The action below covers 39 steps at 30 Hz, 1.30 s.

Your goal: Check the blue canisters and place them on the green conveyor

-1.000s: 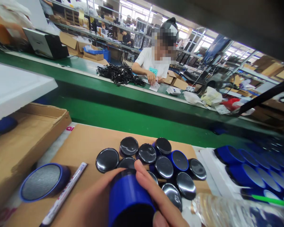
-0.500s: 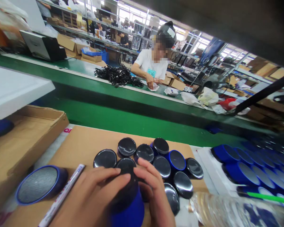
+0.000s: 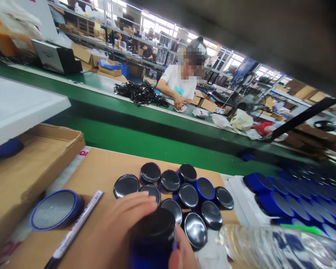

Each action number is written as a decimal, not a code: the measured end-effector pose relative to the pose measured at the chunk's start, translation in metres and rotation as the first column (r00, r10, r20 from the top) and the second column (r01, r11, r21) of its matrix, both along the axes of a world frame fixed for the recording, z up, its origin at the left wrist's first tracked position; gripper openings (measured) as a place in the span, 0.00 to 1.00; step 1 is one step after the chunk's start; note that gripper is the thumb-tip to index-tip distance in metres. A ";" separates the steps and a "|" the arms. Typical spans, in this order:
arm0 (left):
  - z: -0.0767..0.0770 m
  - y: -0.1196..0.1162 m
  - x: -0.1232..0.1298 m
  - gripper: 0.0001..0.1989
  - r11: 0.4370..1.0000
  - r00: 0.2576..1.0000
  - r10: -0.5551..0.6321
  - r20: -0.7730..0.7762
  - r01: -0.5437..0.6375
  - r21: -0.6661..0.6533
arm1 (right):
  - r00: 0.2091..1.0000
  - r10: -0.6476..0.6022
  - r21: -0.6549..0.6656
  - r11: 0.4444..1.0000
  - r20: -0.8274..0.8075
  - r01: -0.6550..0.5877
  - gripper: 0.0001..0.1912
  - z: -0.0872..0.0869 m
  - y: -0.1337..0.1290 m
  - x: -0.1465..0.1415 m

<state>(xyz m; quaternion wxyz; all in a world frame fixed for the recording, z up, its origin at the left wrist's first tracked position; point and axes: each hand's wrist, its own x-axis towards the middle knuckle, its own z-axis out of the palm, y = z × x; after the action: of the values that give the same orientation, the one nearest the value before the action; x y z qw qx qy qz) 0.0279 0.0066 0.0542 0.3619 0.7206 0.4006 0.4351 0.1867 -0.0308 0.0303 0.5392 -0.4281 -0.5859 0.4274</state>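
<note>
Factory line: a green conveyor (image 3: 145, 144) runs across the view, with a co-worker (image 3: 177, 80) in a white T-shirt on its far side, hands on small papers, a heap of black cables (image 3: 140, 93) just beside them. Nearer, everything is placed around a cardboard sheet (image 3: 84, 168): an open cardboard tray (image 3: 36, 157) off its left edge, rows of blue cylinders (image 3: 280, 201) off its right edge, a clear plastic bottle (image 3: 271, 246) by its near right corner. On the sheet, a cluster of black-capped cylinders (image 3: 170, 181) stands close together, a blue cylinder with grey mesh face (image 3: 56, 210) sits at the left, a white marker (image 3: 75, 224) just beside it. Left hand (image 3: 120, 224) and right hand (image 3: 182, 252) — narrow grip, both closed around a blue cylinder with black cap (image 3: 152, 235), held over the sheet's near edge, touching neither cluster nor marker — right hand mostly hidden behind it.
</note>
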 end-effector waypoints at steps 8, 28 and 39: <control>-0.011 -0.003 -0.019 0.46 0.947 0.893 -0.017 -0.449 0.158 0.278 | 0.855 0.098 -0.102 0.980 -0.509 -0.173 0.39 0.024 0.012 -0.009; -0.001 -0.008 -0.003 0.14 0.994 0.962 -0.083 0.259 0.097 -0.044 | 0.848 0.396 0.056 0.913 -0.352 -0.403 0.45 0.023 -0.003 -0.005; 0.005 -0.022 0.005 0.14 1.000 0.978 -0.015 0.208 0.010 0.029 | 0.790 0.132 -0.163 0.945 -0.599 -0.282 0.17 0.039 -0.006 -0.025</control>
<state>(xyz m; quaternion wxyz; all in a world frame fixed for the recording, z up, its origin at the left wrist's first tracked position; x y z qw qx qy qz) 0.0331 -0.0152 0.0588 0.3946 0.6784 0.3499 0.5116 0.1615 -0.0370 0.0690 0.5844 -0.2729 -0.3801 0.6630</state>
